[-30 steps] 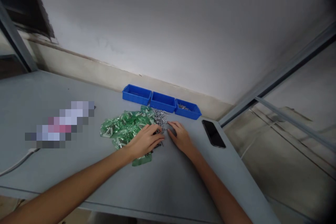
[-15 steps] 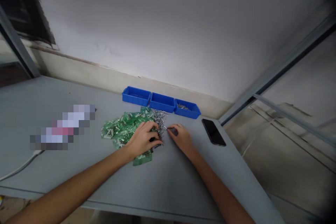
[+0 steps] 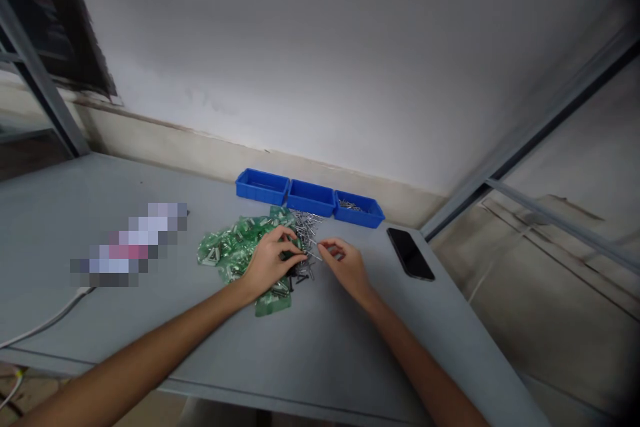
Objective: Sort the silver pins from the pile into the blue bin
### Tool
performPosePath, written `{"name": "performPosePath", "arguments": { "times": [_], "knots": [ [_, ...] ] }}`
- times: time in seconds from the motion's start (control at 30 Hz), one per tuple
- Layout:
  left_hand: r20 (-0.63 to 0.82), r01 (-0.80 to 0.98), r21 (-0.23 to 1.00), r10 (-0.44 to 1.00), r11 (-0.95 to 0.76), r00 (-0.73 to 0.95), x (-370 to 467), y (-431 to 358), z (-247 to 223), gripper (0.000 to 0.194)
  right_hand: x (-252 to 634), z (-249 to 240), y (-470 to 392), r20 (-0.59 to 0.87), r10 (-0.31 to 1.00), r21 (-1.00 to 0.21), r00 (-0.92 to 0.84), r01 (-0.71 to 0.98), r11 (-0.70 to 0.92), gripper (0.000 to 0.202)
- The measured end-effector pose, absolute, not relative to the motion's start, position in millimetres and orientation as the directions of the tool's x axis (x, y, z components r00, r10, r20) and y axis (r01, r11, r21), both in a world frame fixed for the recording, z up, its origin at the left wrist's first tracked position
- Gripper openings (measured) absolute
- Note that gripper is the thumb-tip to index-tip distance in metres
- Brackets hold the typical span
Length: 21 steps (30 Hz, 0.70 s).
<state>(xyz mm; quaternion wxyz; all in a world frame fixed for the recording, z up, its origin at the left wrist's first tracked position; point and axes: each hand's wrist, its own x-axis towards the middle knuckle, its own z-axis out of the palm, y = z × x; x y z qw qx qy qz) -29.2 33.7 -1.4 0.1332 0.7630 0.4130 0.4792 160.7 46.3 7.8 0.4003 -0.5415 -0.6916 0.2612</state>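
Note:
My left hand [image 3: 274, 257] rests over the right side of a heap of green plastic packets [image 3: 235, 247] with small metal parts, its fingers curled and apart over dark screws [image 3: 301, 278]; nothing held shows between them. Just right of the heap lies a loose pile of silvery screws [image 3: 306, 221]. My right hand [image 3: 343, 260] is at the right edge of this pile, thumb and fingertips pinched together by a thin silvery screw [image 3: 315, 255]. Whether that screw is gripped or only touched is too small to tell.
Three blue trays stand in a row by the wall: left [image 3: 261, 188], middle [image 3: 311, 199] and right [image 3: 357, 208], the right one with screws inside. A black phone [image 3: 410, 253] lies at the right. A blurred-out object [image 3: 130, 240] with a white cable is at the left.
My left hand has shifted slightly up and left, uncovering dark screws below its fingers. My right hand stays beside the pile. The whole view has shifted slightly.

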Motion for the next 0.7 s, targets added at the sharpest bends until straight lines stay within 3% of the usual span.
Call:
{"name": "performPosePath", "arguments": {
  "times": [0.13,0.33,0.7],
  "knots": [
    [0.628,0.418,0.667,0.767,-0.617,0.131,-26.7,32.2,2.1,0.019,156.7,13.3,41.0,0.170,0.978,-0.898,-0.124,0.390,0.205,0.024],
    [0.636,0.343,0.711,0.769,-0.614,0.058,-23.8,29.7,7.5,0.011,151.8,14.1,36.4,0.132,0.966,-0.939,-0.221,0.285,0.193,0.023],
    [0.619,0.291,0.747,0.785,-0.598,0.022,-23.8,26.7,7.6,0.009,136.5,3.0,26.4,0.247,0.935,-0.848,-0.254,0.411,0.335,0.017]
  ]
}}
